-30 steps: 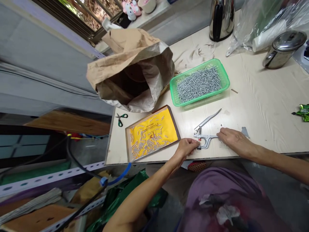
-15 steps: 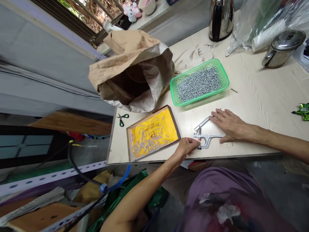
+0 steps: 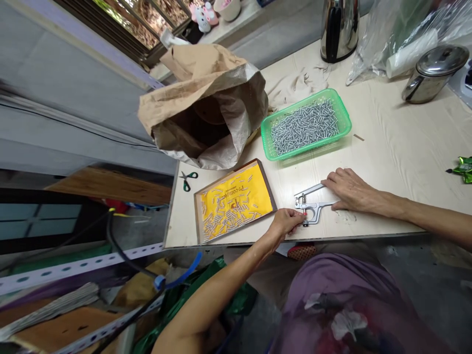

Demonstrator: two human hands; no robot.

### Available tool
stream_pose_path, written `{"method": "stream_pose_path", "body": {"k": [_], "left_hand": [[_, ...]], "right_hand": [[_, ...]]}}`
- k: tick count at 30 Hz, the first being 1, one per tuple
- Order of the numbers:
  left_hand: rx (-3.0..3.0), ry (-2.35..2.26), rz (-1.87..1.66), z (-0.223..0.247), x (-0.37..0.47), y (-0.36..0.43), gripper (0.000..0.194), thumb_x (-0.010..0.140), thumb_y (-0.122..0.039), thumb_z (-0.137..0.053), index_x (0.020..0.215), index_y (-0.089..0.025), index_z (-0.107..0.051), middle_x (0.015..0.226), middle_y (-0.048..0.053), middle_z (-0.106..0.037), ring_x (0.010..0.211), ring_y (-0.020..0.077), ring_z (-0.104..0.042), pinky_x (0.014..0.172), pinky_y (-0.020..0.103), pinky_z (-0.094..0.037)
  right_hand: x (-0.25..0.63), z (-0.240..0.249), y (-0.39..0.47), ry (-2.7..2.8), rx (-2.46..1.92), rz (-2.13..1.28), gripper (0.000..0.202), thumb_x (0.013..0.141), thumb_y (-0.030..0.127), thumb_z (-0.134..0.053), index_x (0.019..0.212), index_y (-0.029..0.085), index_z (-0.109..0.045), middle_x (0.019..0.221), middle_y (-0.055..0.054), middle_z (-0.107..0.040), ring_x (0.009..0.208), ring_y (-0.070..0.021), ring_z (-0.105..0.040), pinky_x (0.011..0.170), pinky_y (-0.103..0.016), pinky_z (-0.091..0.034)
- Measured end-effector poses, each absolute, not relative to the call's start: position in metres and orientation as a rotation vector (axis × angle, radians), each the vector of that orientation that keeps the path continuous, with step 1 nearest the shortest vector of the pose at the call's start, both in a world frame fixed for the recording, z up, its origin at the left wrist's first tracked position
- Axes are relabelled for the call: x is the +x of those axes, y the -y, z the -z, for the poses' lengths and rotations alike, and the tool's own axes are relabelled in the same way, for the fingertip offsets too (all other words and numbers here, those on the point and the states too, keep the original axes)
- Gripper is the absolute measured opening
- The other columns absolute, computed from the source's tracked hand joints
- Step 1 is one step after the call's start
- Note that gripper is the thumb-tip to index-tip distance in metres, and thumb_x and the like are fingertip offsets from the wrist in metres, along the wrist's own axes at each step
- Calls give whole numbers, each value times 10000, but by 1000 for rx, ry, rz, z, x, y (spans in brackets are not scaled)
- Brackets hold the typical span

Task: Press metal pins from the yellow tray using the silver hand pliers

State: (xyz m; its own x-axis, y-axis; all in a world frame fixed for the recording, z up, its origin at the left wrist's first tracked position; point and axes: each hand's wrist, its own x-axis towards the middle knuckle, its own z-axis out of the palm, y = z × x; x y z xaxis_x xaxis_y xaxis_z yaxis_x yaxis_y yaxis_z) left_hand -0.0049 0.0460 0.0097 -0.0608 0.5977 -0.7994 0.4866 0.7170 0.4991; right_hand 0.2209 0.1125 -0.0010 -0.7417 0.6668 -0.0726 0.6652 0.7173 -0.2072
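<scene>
Snap-fastener pliers (image 3: 321, 204), lower right of centre: likely stiff metal, fairly weighty, smooth handles (image 3: 309, 190), springy squeeze; best held near ends. Right hand (image 3: 345, 189) gripping both handles. Left hand (image 3: 286, 221) at pliers' C-frame (image 3: 317, 216); cannot tell if pinching anything.

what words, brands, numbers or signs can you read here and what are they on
"Pr-comfo...", last letters unclear: on the yellow printed sheet in the shallow tray.
Smaller print beside it: too small to read.
Green packet: no legible text.
Snap pliers: no legible text.
</scene>
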Motion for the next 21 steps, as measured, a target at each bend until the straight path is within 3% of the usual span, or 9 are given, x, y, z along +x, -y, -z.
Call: {"method": "stream_pose_path", "body": {"k": [3,6,9,11,15,18,21], "left_hand": [[1296,-1795,-106,-12,-4,-40,253,824,-307,-654,645,-130,-626,535,-31,-503,479,94,-472,494,220,-366],[1916,-1756,-247,-11,6,-39,166,888,-303,-607,878,-150,-672,874,62,-653,819,190,-615,728,298,-498],[2315,-1498,-288,-2,22,-50,359,907,-331,-606,1222,-169,-556,1225,144,-607,1121,266,-562,928,412,-498],[2428,-1352,-235,5,29,-61,528,902,-342,-618,1358,-162,-426,1324,171,-551,1195,289,-522,980,455,-476],[2445,-1302,-80,13,32,-80,722,857,-383,-675,1434,-153,-306,1267,160,-558,1126,302,-548,925,469,-492],[2447,-1311,-20,10,33,-85,700,830,-426,-703,1385,-152,-376,1207,140,-560,1089,298,-547,885,452,-497],[2453,-1274,-9,8,36,-85,493,869,-416,-665,1264,-178,-494,1153,108,-573,1049,268,-542,866,417,-494]], "right_hand": [[221,4,-109,2862,-1108,-376,424,745,341,-772,1083,146,-604,1035,-135,-628,953,-288,-522,825,-386,-376],[220,6,-106,2841,-1128,-411,444,736,311,-787,1096,126,-603,1036,-145,-620,957,-292,-520,803,-381,-389],[221,5,-104,2823,-1130,-423,422,746,310,-779,1084,132,-600,1032,-145,-616,961,-294,-524,796,-382,-409],[223,2,-103,2821,-1109,-442,468,736,325,-789,1112,133,-587,1067,-150,-611,978,-294,-529,825,-392,-425],[231,-7,-104,2863,-1202,-458,673,654,368,-852,1198,104,-556,1150,-178,-597,1031,-317,-534,850,-406,-448],[234,-13,-103,2904,-1222,-399,540,705,373,-821,1126,122,-596,1061,-151,-624,988,-304,-544,841,-398,-445],[235,-14,-100,2913,-1193,-349,319,789,305,-752,1027,133,-626,974,-124,-633,913,-267,-547,826,-371,-427]]}}
